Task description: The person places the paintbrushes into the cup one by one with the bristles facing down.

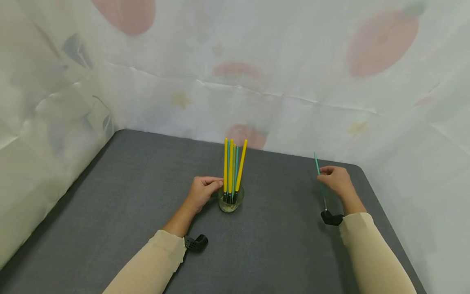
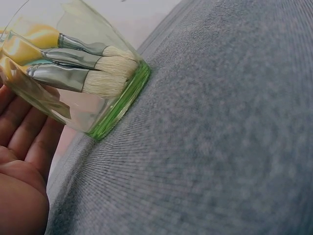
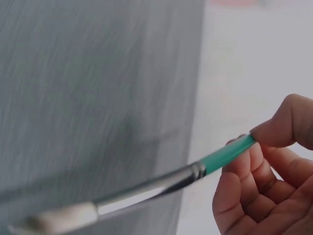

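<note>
Desk [image 1: 279, 245] open mid-right
Bare gap between glass [image 1: 230, 202] of upright brushes [image 1: 232, 167] and right hand [image 1: 337, 181]; draped walls close behind.

Head cam: high, looks fwd and down over whole grey table [image 1: 279, 245], both arms visible. Left wrist cam: very close, low, faces glass [image 2: 105, 110] base. Right wrist cam: close, faces green brush [image 3: 146, 188]. All share table surface.

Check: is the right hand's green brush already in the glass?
No, the right hand pinches the green brush well apart from the glass.
</note>
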